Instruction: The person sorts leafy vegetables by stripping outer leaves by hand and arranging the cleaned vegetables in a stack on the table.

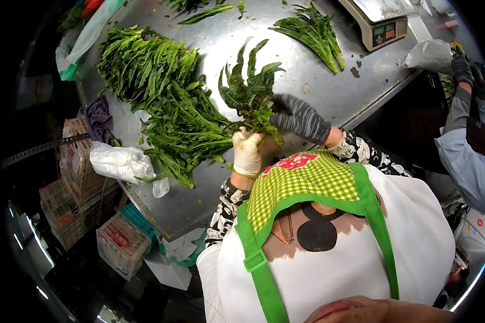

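Observation:
Leafy greens [248, 89] stand upright in front of me, gripped low by my left hand [247, 152], which wears a pale glove and is closed in a fist. My right hand [300, 117], in a grey striped glove, is at the right side of this bunch, slightly blurred; its fingertips are hidden by or against the leaves. A large pile of greens [151, 70] lies to the left on the metal table [199, 202], with more loose greens [186, 124] spreading down beside my left hand.
A small bunch [312, 35] and a scale [382, 32] are at the back right. White plastic bags [121, 162] and a purple cloth [98, 119] lie at the left edge, above crates [123, 239]. A co-worker's gloved hands [462, 67] hold a plastic bag [430, 56] at right.

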The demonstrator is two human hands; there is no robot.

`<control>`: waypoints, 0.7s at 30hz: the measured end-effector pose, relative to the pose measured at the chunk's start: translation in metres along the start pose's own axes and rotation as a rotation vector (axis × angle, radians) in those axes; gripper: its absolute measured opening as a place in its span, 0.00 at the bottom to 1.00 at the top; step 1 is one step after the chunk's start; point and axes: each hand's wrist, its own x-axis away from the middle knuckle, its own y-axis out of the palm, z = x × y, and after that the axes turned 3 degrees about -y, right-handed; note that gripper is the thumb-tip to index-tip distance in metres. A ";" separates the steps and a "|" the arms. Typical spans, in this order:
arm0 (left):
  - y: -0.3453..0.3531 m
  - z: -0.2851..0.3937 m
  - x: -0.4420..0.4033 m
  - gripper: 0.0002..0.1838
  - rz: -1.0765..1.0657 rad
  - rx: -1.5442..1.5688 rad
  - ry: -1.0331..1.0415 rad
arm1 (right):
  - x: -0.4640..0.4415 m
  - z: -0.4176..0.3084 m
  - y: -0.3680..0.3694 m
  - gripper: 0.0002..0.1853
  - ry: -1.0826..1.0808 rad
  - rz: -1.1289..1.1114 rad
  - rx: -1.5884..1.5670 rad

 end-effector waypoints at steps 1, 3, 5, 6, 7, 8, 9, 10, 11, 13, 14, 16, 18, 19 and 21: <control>0.001 0.003 0.002 0.07 -0.007 0.006 -0.029 | -0.003 -0.011 -0.007 0.26 0.012 -0.011 0.008; 0.014 0.012 0.006 0.07 -0.041 -0.016 -0.090 | -0.008 -0.022 -0.017 0.23 0.036 -0.027 0.023; 0.033 0.023 0.010 0.08 -0.091 -0.071 -0.151 | -0.010 -0.029 -0.019 0.18 0.030 0.013 0.145; 0.029 0.017 0.012 0.13 -0.083 -0.080 -0.136 | -0.009 -0.029 -0.018 0.17 0.027 0.034 0.154; 0.026 0.010 0.012 0.15 -0.015 -0.124 -0.121 | -0.007 -0.026 -0.017 0.17 0.027 0.051 0.161; 0.021 0.003 0.013 0.18 0.054 -0.168 -0.106 | -0.002 -0.019 -0.016 0.14 -0.191 0.047 0.347; 0.014 -0.002 0.011 0.19 0.039 -0.351 -0.051 | 0.000 -0.016 -0.018 0.12 -0.274 0.021 0.453; 0.007 -0.008 0.009 0.22 0.035 -0.542 0.008 | 0.003 -0.014 -0.021 0.11 -0.357 -0.008 0.557; 0.015 0.002 0.007 0.24 0.041 -0.724 0.070 | 0.005 -0.011 -0.023 0.10 -0.442 -0.039 0.660; 0.041 0.028 0.007 0.21 0.106 -0.391 -0.274 | 0.008 -0.001 -0.024 0.12 -0.477 -0.041 0.727; 0.043 0.022 0.006 0.18 0.121 -0.263 -0.237 | 0.009 0.002 -0.025 0.13 -0.449 -0.042 0.692; 0.048 0.017 0.004 0.17 0.124 -0.185 -0.212 | 0.013 0.000 -0.027 0.15 -0.295 -0.033 0.526; 0.052 0.021 0.001 0.16 0.145 -0.136 -0.277 | 0.013 0.000 -0.031 0.12 -0.224 -0.040 0.479; 0.050 0.019 -0.001 0.17 0.138 -0.138 -0.281 | 0.013 0.002 -0.032 0.11 -0.191 -0.043 0.455; 0.047 0.016 -0.005 0.17 0.125 -0.143 -0.288 | 0.011 0.011 -0.036 0.13 -0.377 -0.038 0.643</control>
